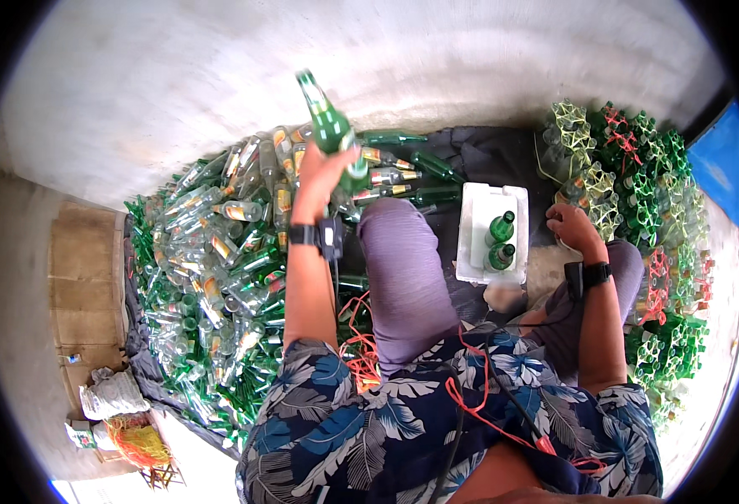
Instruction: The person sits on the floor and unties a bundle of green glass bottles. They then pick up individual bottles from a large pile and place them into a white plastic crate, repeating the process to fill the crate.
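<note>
My left hand (323,172) is closed around a green glass bottle (327,124) with a silver neck wrap. It holds the bottle tilted, neck up and to the left, above a large heap of loose bottles (235,244). My right hand (575,228) hangs over my right knee with curled fingers; no object shows in it. Left of that hand lies a white foam tray (474,227). Two green bottles (501,227) stand in the tray, one nearer to me than the other.
Bottles bundled in yellow and red netting (638,185) are stacked at the right. Orange string (361,361) lies beside my left leg. Dark sheeting (487,147) covers the floor along the pale wall (436,67). Cardboard (88,277) and sacks (113,395) are at far left.
</note>
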Demonstrator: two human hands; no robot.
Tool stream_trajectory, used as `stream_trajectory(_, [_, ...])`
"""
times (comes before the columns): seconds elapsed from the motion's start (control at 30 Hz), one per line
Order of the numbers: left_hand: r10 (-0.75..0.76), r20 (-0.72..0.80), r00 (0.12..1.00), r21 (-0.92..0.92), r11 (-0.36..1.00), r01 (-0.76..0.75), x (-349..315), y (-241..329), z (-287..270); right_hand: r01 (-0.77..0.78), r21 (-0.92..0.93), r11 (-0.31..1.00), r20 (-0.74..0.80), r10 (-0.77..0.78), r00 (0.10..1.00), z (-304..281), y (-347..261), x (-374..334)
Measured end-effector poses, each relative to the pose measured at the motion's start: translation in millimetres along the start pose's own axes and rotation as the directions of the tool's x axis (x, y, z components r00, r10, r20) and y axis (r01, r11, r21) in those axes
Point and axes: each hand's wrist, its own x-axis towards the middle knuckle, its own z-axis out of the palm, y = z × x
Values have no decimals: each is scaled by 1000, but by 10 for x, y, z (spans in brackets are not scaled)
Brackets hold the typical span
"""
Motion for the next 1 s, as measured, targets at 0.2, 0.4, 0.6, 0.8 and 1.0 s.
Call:
stream_trajectory(0.2, [500,116,858,-260,849,-459,620,1729,192,10,94,996,12,-11,1000,-1,267,-4])
stream_trajectory(0.4, [621,184,762,-374,761,-530,505,2742,504,81,118,990,-36,-77,996,-25,109,-11])
stream_trajectory(0.6, [467,278,839,-346,864,-366,181,1451,1316,132,151,980,-134,-112,985,-55,205,-34])
stream_trajectory(0.8, [348,370,861,-1,927,-375,-337,229,1912,82,438,895,-164,-10,986,-116,-62,-44])
stream_trajectory(1.0, [474,431,768,166,795,-584,-453,112,2185,207,540,816,-222,-99,970,-127,-546,-136])
